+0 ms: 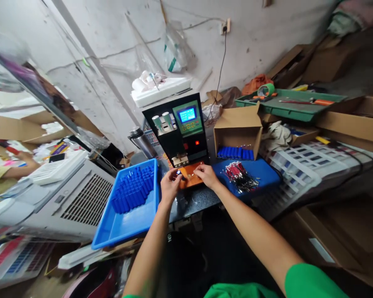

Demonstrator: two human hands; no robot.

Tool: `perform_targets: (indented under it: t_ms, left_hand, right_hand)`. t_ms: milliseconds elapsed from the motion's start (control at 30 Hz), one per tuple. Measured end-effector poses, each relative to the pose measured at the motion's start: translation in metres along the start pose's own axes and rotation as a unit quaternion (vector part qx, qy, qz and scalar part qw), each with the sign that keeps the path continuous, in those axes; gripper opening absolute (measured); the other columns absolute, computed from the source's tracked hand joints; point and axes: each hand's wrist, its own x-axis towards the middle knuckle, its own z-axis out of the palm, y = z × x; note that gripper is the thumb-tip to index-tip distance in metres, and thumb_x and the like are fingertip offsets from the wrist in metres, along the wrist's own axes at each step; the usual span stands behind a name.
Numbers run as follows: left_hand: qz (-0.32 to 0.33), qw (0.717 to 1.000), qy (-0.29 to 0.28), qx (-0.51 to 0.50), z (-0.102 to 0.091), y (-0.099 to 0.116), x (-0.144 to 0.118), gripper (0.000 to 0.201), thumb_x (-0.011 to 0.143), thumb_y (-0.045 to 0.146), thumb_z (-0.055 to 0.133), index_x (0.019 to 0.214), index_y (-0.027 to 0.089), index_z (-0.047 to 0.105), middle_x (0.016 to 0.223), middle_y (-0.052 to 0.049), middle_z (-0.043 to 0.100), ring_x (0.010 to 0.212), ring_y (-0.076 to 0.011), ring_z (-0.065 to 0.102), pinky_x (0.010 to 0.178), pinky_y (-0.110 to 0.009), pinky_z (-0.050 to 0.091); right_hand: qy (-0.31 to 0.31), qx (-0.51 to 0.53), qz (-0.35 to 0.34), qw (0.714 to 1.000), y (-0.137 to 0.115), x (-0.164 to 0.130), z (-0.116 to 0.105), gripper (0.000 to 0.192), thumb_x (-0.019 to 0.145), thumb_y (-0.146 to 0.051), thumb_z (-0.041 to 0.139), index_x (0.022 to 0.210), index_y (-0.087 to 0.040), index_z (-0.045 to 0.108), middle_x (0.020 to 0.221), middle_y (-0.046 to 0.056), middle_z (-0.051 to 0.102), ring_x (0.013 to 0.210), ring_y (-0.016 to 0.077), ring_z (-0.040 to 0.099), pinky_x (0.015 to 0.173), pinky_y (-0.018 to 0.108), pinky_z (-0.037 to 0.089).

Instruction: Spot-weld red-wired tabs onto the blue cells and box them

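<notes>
While both bare forearms reach forward out of green sleeves, the two hands meet on the small orange work plate (191, 176) at the foot of the black upright bench machine (178, 130). Closed around a small blue cylindrical cell (178, 173), the left hand (170, 185) has its fingers curled and knuckles up, pressing the cell toward the machine's metal head. With fingers bent and tips down on the plate, the right hand (207, 174) sits just right of it; whether it pinches anything cannot be told.

Left of the machine, a blue plastic tray (121, 227) tilts toward the viewer, holding a packed block of upright blue cylindrical cells (133, 191). Right of the machine, a blue mat (264, 174) carries a loose bundle of red and black wire leads (238, 174). Behind that mat, an open brown cardboard box (238, 130) lies on its side with a row of blue cells (235, 152) at its mouth.

On the machine's front sits a green panel with a lit blue screen (187, 114), its characters too small to read, and a red lamp below. Farther right beyond the box, a green plastic tray (290, 104) holds a green tape roll (265, 89). Far left of the machine, another person's arm (15, 163) rests by a white grille-topped unit.
</notes>
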Motion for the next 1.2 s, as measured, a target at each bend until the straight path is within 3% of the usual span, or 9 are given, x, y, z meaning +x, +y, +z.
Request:
perform_targets:
  t_ms: [100, 267, 533, 833, 1200]
  left_hand:
    - [-0.017, 0.999, -0.032, 0.006, 0.011, -0.007, 0.003, 0.043, 0.074, 0.040, 0.067, 0.107, 0.013, 0.070, 0.086, -0.006, 0.073, 0.071, -0.0171, 0.067, 0.067, -0.029, 0.055]
    - [-0.024, 0.994, -0.106, 0.008, 0.014, -0.003, 0.008, 0.026, 0.075, 0.040, 0.065, 0.085, 0.016, 0.070, 0.079, -0.003, 0.073, 0.074, -0.0191, 0.067, 0.070, -0.029, 0.055]
    - [0.000, 0.997, -0.077, -0.005, 0.034, 0.005, 0.004, 0.021, 0.079, 0.036, 0.063, 0.086, 0.017, 0.067, 0.082, -0.004, 0.073, 0.078, -0.0195, 0.067, 0.073, -0.029, 0.054]
    - [0.014, 0.996, -0.081, -0.037, 0.037, -0.017, 0.000, 0.035, 0.085, 0.038, 0.060, 0.111, 0.015, 0.067, 0.100, -0.007, 0.073, 0.093, -0.0205, 0.068, 0.088, -0.033, 0.052]
    - [0.034, 0.997, -0.046, -0.043, 0.040, -0.014, -0.003, 0.031, 0.087, 0.030, 0.060, 0.112, 0.015, 0.069, 0.099, -0.006, 0.074, 0.091, -0.0206, 0.068, 0.084, -0.031, 0.054]
  right_hand:
    - [0.002, -0.004, -0.007, 1.000, 0.002, 0.003, 0.000, 0.017, 0.068, -0.035, 0.066, 0.059, -0.020, 0.064, 0.052, -0.002, 0.058, 0.055, 0.0141, 0.050, 0.056, 0.026, 0.038]
    - [0.010, -0.019, -0.012, 1.000, 0.004, 0.006, 0.001, 0.015, 0.069, -0.031, 0.066, 0.059, -0.021, 0.064, 0.054, -0.002, 0.059, 0.056, 0.0143, 0.052, 0.057, 0.026, 0.039]
    - [0.009, -0.018, -0.014, 1.000, 0.005, 0.007, 0.000, 0.015, 0.071, -0.032, 0.066, 0.061, -0.021, 0.064, 0.055, -0.002, 0.060, 0.059, 0.0149, 0.054, 0.059, 0.026, 0.041]
    - [0.029, -0.020, -0.017, 0.999, -0.007, 0.013, 0.010, 0.015, 0.071, -0.035, 0.063, 0.066, -0.021, 0.062, 0.062, -0.001, 0.062, 0.064, 0.0168, 0.057, 0.064, 0.027, 0.044]
    - [0.031, -0.117, -0.023, 0.992, 0.008, 0.028, 0.028, 0.020, 0.078, -0.038, 0.060, 0.068, -0.021, 0.062, 0.064, -0.001, 0.063, 0.061, 0.0156, 0.056, 0.056, 0.025, 0.040]
